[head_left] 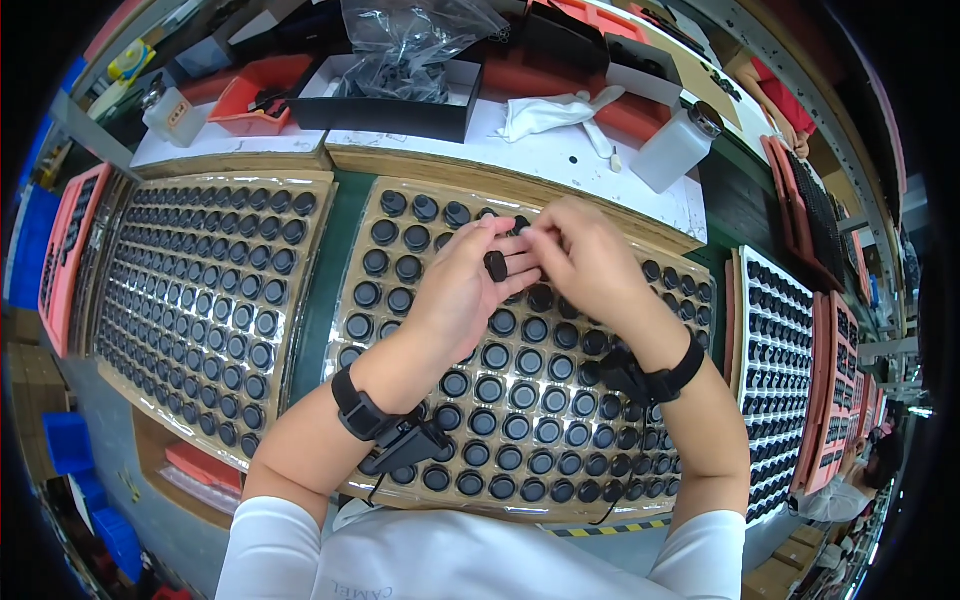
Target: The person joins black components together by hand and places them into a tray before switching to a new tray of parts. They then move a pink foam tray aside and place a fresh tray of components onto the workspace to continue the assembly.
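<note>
My left hand (462,285) is turned palm up over the middle tray. A small black rounded part (496,265) rests in it, against the palm and the base of the fingers. Close beside it, my right hand (588,258) is closed, its fingertips pinched together at the left fingertips. Whatever those fingers hold, if anything, is hidden. Below both hands lies the brown tray (352,478) with a clear plastic liner, filled with rows of black round caps (495,356). Each wrist wears a black strap with a small device.
Another tray of black caps (190,300) lies to the left, and a white one (775,370) to the right. Behind stand a black box with a plastic bag (415,45), a red bin (262,95), white gloves (550,115) and a bottle (677,150). Another person's arm (780,105) shows at far right.
</note>
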{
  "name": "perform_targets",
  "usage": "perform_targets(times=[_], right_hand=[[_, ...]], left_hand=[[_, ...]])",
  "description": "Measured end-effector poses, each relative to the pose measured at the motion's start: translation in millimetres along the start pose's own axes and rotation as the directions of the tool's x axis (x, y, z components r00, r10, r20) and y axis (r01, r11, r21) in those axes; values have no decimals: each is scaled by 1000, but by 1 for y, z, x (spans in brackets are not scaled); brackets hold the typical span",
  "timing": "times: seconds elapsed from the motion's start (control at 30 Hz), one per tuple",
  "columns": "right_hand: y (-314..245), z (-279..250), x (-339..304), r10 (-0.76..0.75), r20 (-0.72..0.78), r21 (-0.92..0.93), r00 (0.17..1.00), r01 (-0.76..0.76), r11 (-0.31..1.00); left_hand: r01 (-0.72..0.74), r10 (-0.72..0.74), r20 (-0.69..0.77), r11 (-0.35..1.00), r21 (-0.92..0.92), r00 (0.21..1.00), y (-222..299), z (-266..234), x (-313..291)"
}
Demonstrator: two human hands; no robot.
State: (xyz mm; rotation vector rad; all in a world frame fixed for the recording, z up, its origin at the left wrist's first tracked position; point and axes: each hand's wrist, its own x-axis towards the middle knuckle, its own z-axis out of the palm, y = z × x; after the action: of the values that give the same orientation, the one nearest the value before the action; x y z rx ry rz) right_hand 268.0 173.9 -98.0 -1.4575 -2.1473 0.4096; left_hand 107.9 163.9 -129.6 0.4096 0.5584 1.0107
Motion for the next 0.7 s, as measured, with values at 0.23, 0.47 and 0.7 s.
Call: perform_targets(times=[0.23,0.47,0.7], right_hand=[[-13,1,-9,-58,48,127,997,51,991],[34,-23,-7,125,54,-177,991,-114,978],[50,-8,-15,-20,36,-378,999,33,925]], left_hand=[[-8,5,84,999,31,996,-7,-3,-2],[-36,37,1,961,275,999,-1,3,-3],[-108,122,-8,903,415,992,4,-3,-3]])
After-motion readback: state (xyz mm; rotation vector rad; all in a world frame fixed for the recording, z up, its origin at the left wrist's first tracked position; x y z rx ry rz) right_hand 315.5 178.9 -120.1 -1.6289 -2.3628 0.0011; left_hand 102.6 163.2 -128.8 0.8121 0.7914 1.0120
